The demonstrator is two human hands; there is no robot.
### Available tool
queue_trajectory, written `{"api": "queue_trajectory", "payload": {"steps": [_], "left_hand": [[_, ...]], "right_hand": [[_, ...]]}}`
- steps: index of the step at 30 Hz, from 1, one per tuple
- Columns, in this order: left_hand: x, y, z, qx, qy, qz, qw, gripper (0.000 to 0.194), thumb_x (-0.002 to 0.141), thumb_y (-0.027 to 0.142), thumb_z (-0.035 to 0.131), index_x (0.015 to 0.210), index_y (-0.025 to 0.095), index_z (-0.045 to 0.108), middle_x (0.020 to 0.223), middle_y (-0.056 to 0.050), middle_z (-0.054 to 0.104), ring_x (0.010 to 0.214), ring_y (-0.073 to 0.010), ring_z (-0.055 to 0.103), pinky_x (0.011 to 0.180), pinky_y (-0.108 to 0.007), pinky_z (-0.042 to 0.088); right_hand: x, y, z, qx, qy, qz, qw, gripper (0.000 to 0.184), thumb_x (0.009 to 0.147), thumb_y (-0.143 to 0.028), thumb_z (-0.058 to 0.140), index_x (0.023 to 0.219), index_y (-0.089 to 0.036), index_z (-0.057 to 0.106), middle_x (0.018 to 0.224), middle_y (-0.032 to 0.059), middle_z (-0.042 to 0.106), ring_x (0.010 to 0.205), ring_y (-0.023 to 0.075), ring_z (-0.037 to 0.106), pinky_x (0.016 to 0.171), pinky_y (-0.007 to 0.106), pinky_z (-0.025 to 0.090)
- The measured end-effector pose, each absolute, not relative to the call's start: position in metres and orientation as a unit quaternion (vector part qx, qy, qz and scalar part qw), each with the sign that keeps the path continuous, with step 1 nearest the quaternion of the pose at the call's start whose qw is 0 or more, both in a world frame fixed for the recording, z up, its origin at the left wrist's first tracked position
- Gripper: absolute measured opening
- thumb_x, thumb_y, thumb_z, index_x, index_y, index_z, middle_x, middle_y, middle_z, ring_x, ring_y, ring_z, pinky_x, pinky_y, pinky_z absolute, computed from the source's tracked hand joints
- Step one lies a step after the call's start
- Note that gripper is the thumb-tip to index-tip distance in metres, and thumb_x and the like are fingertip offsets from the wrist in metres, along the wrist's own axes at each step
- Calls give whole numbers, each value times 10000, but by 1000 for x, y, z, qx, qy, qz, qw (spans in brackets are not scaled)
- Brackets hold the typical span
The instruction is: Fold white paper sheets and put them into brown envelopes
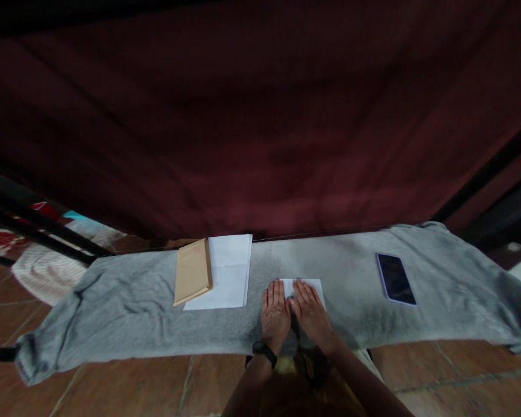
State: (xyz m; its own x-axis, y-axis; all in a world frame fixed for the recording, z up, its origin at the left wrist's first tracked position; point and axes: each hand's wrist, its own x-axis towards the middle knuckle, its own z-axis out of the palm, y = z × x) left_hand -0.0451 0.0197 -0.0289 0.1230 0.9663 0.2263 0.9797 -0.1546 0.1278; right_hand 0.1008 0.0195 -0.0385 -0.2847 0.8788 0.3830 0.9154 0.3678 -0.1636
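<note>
A small white sheet of paper [316,285] lies on the grey cloth, partly covered by both hands. My left hand [275,310], with a dark band at the wrist, rests flat along the paper's left side, fingers stretched out and pointing away from me. Flat on the paper's middle and right lies my right hand [310,313], its fingers extended too. The two thumbs come close together between the hands. Whether the paper is folded under the palms is hidden.
A grey cloth [351,260] covers the long narrow bench. To the left, a tan book or packet [192,272] overlaps larger white sheets [232,272]. A phone [396,279] lies at right. Behind hangs a dark red fabric [260,145]; tiled floor [134,385] shows below.
</note>
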Motion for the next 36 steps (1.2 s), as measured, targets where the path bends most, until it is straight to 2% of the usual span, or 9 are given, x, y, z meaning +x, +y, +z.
{"api": "queue_trajectory", "payload": {"steps": [3,6,10,16,21,25,31,36], "left_hand": [[-45,19,-28,-748,-652,-126,25,588,983,209,351,1567,152,308,1582,-95,424,1493,-226,329,1216,-465,326],[-44,19,-27,-744,-655,-128,29,570,1000,254,355,1559,149,327,1584,-93,422,1494,-225,327,1215,-461,328],[-45,18,-25,-741,-658,-130,33,543,1014,265,344,1545,150,358,1584,-86,422,1484,-222,347,1211,-453,338],[-55,14,-21,-739,-661,-125,38,532,1012,244,335,1542,206,376,1574,-45,439,1476,-232,364,1201,-475,353],[-56,13,-20,-729,-670,-132,36,555,1000,238,362,1555,252,349,1575,-32,435,1473,-234,369,1208,-494,342],[-40,15,-21,-726,-667,-162,39,579,995,245,374,1570,216,308,1595,-72,397,1483,-264,348,1207,-537,333],[-18,16,-26,-768,-621,-152,20,570,1010,311,395,1560,180,325,1585,-89,417,1478,-261,360,1185,-508,376],[-39,13,-29,-757,-636,-142,43,585,1014,317,388,1572,171,293,1581,-93,425,1474,-232,367,1199,-469,360]], "right_hand": [[98,20,-39,-555,-804,-51,206,494,1032,-262,352,1495,-116,441,1522,151,491,1406,251,450,1170,482,340],[107,17,-45,-568,-793,-71,208,495,1027,-255,368,1498,-117,431,1547,145,460,1421,252,431,1168,471,339],[125,14,-54,-593,-773,-92,209,562,1041,-330,366,1557,-110,323,1559,158,440,1433,257,412,1174,460,320],[150,9,-64,-612,-753,-93,222,651,1045,-427,340,1613,-159,170,1572,140,420,1386,272,477,1180,456,297],[158,7,-67,-613,-751,-92,226,659,1041,-435,340,1615,-164,163,1554,128,450,1352,271,510,1170,445,308],[157,7,-67,-617,-749,-94,224,676,1037,-441,335,1619,-167,128,1562,115,441,1362,265,494,1173,436,298],[158,6,-69,-611,-753,-104,221,668,1041,-435,326,1617,-154,137,1550,129,459,1351,267,504,1170,444,293],[159,7,-72,-609,-756,-101,217,660,1038,-447,334,1608,-147,192,1550,136,458,1359,280,496,1163,453,300]]}}
